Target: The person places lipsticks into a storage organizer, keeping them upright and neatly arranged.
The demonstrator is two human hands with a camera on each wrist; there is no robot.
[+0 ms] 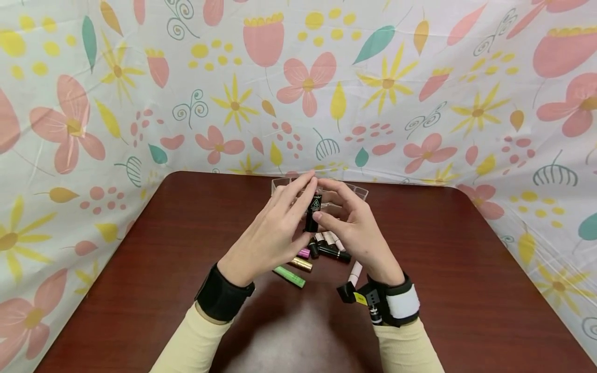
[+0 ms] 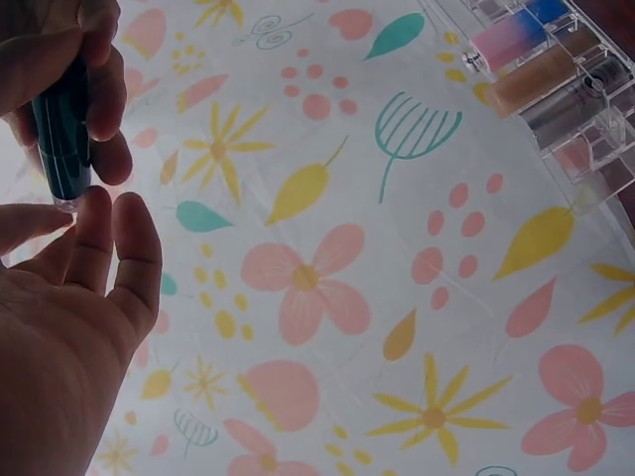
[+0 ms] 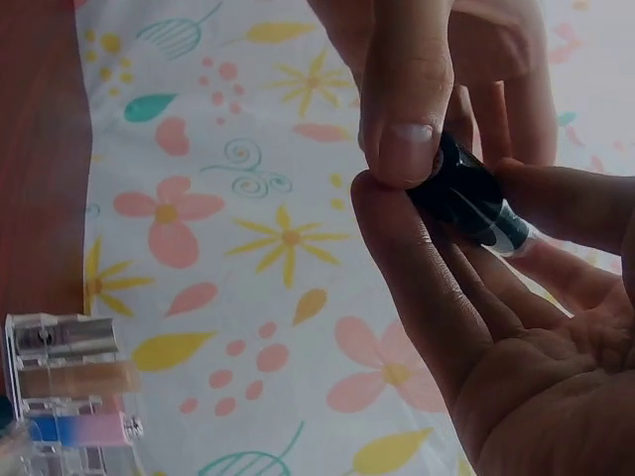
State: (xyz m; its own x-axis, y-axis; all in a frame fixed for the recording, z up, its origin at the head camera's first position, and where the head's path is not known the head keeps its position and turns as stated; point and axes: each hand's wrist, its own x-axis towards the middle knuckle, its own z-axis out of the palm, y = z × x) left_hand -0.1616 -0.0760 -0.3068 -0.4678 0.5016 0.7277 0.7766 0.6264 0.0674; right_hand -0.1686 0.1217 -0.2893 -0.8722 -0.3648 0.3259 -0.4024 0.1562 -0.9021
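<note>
A small glossy black cosmetic tube, probably a lipstick (image 1: 313, 213), stands nearly upright between both hands, pale print facing the head camera. My left hand (image 1: 275, 225) has its fingers stretched toward the tube's top and its thumb near the bottom; in the left wrist view its fingertips pinch the tube's clear end. My right hand (image 1: 361, 228) holds the tube from the other side, thumb against the lower half. In the right wrist view the tube (image 3: 471, 198) lies between a thumb and fingers, partly covered. Fingers hide much of its surface.
Behind the hands is a clear compartment organizer (image 1: 361, 192), with several tubes in it in the wrist views. Below the hands lie a green tube (image 1: 289, 277), a gold tube (image 1: 301, 264), a black tube (image 1: 335, 254) and a pale tube (image 1: 355, 273) on the dark-red table (image 1: 140, 280).
</note>
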